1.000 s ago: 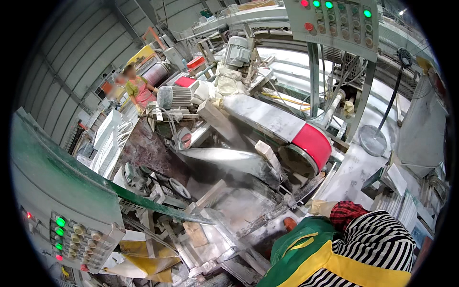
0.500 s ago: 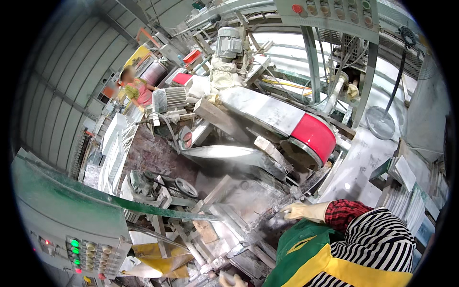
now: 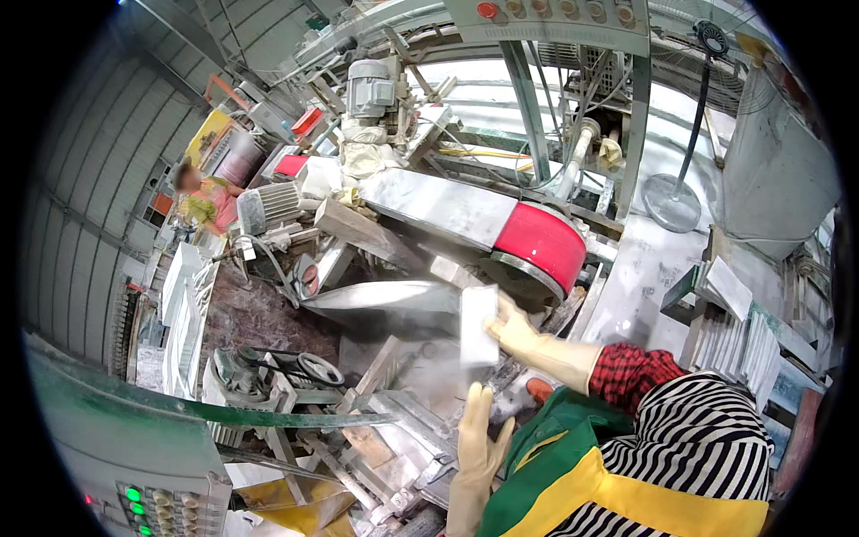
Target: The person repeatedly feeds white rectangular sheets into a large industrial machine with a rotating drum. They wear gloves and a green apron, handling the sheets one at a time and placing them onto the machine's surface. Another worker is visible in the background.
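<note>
A white rectangular slab (image 3: 480, 327) is upright in front of me, gripped along its right edge by my right hand (image 3: 516, 329) in a cream rubber glove. Just below the slab, my left hand (image 3: 481, 443), in a matching glove, is raised with its fingers apart and holds nothing. A narrow gap shows between its fingertips and the slab's lower end. Behind the slab sits a machine with a red-ended, white-topped housing (image 3: 434, 208) and a red drum (image 3: 541, 246). Dust hangs around the work area under it.
Stacked slabs (image 3: 752, 345) stand at my right, beside a pedestal fan (image 3: 673, 204). A control panel (image 3: 157, 488) with lit green buttons is at the lower left, below a green bar (image 3: 268, 417). A motor with a pulley wheel (image 3: 319, 368) lies left of centre. Another person (image 3: 210, 199) stands far left.
My right hand has come up and forward and now holds the white slab. My left hand has risen from the lower edge, fingers spread. The view has shifted, so the machine appears further left.
</note>
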Demonstrator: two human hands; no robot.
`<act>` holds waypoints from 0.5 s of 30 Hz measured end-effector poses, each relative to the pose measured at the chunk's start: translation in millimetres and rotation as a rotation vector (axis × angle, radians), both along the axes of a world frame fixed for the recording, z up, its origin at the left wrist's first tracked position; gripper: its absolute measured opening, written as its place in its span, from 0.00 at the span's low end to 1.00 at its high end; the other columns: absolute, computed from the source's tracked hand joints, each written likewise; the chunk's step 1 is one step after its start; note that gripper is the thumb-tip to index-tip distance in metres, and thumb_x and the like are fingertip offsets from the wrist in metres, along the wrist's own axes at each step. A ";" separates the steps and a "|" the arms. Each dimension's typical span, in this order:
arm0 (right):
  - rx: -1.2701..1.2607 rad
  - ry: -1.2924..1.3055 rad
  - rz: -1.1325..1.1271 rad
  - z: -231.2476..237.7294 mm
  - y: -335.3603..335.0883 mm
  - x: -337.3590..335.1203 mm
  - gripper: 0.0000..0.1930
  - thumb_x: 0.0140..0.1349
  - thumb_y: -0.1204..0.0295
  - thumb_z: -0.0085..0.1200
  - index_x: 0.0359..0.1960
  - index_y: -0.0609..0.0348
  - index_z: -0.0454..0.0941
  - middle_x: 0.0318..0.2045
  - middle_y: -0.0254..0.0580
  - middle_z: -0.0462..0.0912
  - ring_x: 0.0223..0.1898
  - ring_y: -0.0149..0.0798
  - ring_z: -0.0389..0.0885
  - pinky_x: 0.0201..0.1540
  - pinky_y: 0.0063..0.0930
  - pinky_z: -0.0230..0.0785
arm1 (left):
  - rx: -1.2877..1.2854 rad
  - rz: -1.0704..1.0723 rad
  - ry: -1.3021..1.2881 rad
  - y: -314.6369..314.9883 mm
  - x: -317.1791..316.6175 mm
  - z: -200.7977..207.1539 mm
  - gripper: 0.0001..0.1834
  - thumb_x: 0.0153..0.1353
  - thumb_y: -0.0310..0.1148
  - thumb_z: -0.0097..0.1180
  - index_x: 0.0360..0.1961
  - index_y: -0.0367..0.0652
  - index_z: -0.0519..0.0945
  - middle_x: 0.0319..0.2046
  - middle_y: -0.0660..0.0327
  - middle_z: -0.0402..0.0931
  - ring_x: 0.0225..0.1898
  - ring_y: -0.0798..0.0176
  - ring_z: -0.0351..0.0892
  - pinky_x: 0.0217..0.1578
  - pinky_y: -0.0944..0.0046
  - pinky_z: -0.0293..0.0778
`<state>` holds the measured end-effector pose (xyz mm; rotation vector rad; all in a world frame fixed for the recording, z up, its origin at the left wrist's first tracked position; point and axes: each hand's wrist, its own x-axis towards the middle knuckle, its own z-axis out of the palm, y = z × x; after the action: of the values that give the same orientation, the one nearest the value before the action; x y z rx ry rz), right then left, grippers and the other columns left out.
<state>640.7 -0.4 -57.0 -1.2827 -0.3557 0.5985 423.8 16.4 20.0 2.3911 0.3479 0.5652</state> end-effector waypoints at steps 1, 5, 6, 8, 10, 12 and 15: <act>-0.152 -0.004 -0.081 -5.4 -2.5 32.6 0.37 0.58 0.73 0.53 0.71 0.58 0.56 0.59 0.53 0.75 0.59 0.45 0.74 0.61 0.36 0.67 | -0.043 0.013 0.067 -1.0 -6.8 4.9 0.37 0.49 0.26 0.70 0.61 0.34 0.70 0.59 0.38 0.69 0.64 0.39 0.66 0.67 0.50 0.57; -0.462 0.029 -0.405 3.4 -1.2 116.1 0.44 0.53 0.74 0.55 0.73 0.53 0.49 0.59 0.58 0.74 0.61 0.55 0.73 0.62 0.39 0.66 | -0.112 0.343 0.217 14.6 -85.6 -31.0 0.39 0.54 0.21 0.67 0.67 0.37 0.65 0.67 0.45 0.61 0.68 0.48 0.63 0.67 0.57 0.59; -0.458 0.086 -0.437 2.7 3.5 131.5 0.43 0.52 0.76 0.55 0.72 0.52 0.52 0.61 0.55 0.72 0.62 0.52 0.72 0.63 0.39 0.65 | -0.477 0.580 0.274 19.1 -113.2 -46.4 0.38 0.56 0.22 0.65 0.68 0.40 0.63 0.69 0.48 0.58 0.66 0.51 0.64 0.65 0.58 0.63; -0.495 0.061 -0.452 -14.6 7.0 166.8 0.43 0.50 0.75 0.58 0.71 0.53 0.54 0.60 0.54 0.74 0.60 0.52 0.74 0.61 0.39 0.68 | -0.668 0.872 0.254 26.6 -155.1 -60.0 0.38 0.58 0.26 0.64 0.69 0.39 0.62 0.67 0.48 0.61 0.66 0.53 0.62 0.65 0.60 0.61; -0.538 -0.031 -0.548 -36.7 9.8 195.9 0.38 0.49 0.73 0.60 0.65 0.55 0.63 0.50 0.54 0.80 0.51 0.51 0.81 0.52 0.39 0.74 | -0.559 0.900 0.304 32.1 -190.0 -68.4 0.35 0.60 0.28 0.62 0.68 0.41 0.63 0.65 0.49 0.64 0.64 0.55 0.66 0.60 0.60 0.68; -0.473 -0.049 -0.569 -69.7 16.8 227.1 0.34 0.49 0.73 0.59 0.62 0.56 0.67 0.45 0.53 0.83 0.45 0.49 0.83 0.47 0.37 0.76 | -0.545 0.920 0.314 27.2 -207.9 -64.1 0.33 0.61 0.29 0.61 0.67 0.42 0.65 0.62 0.49 0.67 0.60 0.55 0.69 0.58 0.60 0.69; -0.666 -0.178 -0.528 -73.8 21.3 236.2 0.33 0.50 0.67 0.59 0.62 0.57 0.68 0.44 0.56 0.83 0.43 0.47 0.84 0.47 0.37 0.76 | -0.554 0.946 0.318 18.0 -216.9 -62.9 0.30 0.63 0.30 0.60 0.66 0.42 0.67 0.57 0.50 0.72 0.54 0.56 0.73 0.53 0.60 0.72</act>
<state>876.9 20.9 -130.9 -1.9877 0.0632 0.1407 206.8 34.4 -43.0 1.6614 1.5845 0.3922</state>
